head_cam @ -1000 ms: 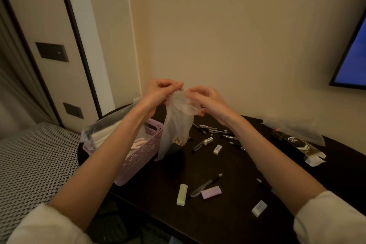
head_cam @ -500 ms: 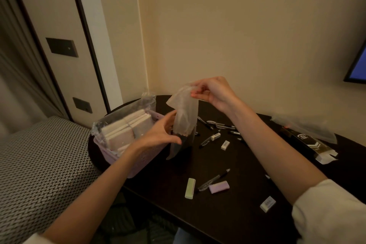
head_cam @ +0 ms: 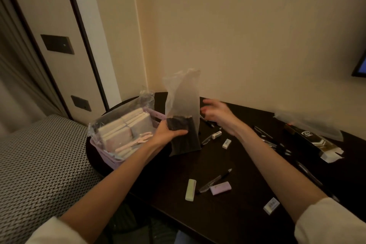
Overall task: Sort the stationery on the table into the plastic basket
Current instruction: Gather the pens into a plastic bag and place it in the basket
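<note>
My left hand (head_cam: 168,134) grips the lower part of a clear plastic bag (head_cam: 183,103) that holds a dark bundle of pencils, upright just right of the lilac plastic basket (head_cam: 111,159). The basket holds wrapped pale notebooks (head_cam: 122,130) and pink clips. My right hand (head_cam: 217,114) hovers blurred to the right of the bag, fingers spread, holding nothing. Loose on the dark table (head_cam: 227,214) lie a green eraser (head_cam: 190,190), a purple eraser (head_cam: 220,188), a black pen (head_cam: 214,180), small white erasers (head_cam: 226,143) and more pens (head_cam: 263,134).
A black and gold open carton (head_cam: 315,142) and a crumpled clear bag (head_cam: 309,125) lie at the table's far right. A patterned seat (head_cam: 39,168) stands left of the table. Wall close behind; a screen corner (head_cam: 360,67) at right.
My right hand let go of the bag's top and dropped to the right. My left hand closed round the bag's lower part, and the bag now stands upright.
</note>
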{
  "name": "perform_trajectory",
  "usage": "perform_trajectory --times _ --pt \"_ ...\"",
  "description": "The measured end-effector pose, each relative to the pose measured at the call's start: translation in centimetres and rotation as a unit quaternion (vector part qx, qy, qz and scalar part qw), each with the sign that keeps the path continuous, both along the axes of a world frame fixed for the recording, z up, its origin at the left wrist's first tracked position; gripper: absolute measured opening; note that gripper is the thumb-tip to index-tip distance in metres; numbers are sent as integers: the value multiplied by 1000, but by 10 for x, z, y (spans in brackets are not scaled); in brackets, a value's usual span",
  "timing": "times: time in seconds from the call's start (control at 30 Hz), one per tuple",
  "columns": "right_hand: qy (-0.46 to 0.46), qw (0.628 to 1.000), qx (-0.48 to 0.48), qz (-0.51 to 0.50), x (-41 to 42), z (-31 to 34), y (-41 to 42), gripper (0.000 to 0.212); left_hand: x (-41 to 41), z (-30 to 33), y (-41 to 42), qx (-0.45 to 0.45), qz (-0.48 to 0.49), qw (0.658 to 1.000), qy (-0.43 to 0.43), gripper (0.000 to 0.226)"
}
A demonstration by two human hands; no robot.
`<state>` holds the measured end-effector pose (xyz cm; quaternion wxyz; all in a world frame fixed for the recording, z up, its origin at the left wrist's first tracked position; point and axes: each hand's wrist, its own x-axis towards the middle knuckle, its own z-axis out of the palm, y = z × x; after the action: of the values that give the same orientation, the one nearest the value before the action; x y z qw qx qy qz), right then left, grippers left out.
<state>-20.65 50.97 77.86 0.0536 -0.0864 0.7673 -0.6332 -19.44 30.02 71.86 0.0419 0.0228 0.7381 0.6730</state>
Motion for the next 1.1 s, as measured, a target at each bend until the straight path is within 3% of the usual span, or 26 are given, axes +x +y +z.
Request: perform_trajectory --times 0.07,0.13,0.27,0.47,0.63,0.8,0.97,1.1 --pt "-49 988 124 73 -5 -26 3 74 -3 2 0 -4 -10 1000 14 59" --pt "-67 979 160 106 -10 -41 -2 77 -6 3 3 -22 -9 999 37 54" --pt "-37 977 171 125 -17 -49 -13 33 -10 4 8 -6 34 998 52 46" --pt "8 987 111 120 -17 -46 -10 14 -15 24 15 66 75 993 66 40" --pt "54 996 46 61 -15 -30 -5 19 -15 35 19 60 26 995 71 33" --pt "77 995 31 48 -12 -15 4 20 -12 40 18 82 -7 994 71 45" --pt "88 995 7 42 -6 -6 8 19 -10 53 19 78 -34 990 111 21" --pt "94 995 -3 30 -2 1 10 19 -5 60 22 79 -28 989 119 18"
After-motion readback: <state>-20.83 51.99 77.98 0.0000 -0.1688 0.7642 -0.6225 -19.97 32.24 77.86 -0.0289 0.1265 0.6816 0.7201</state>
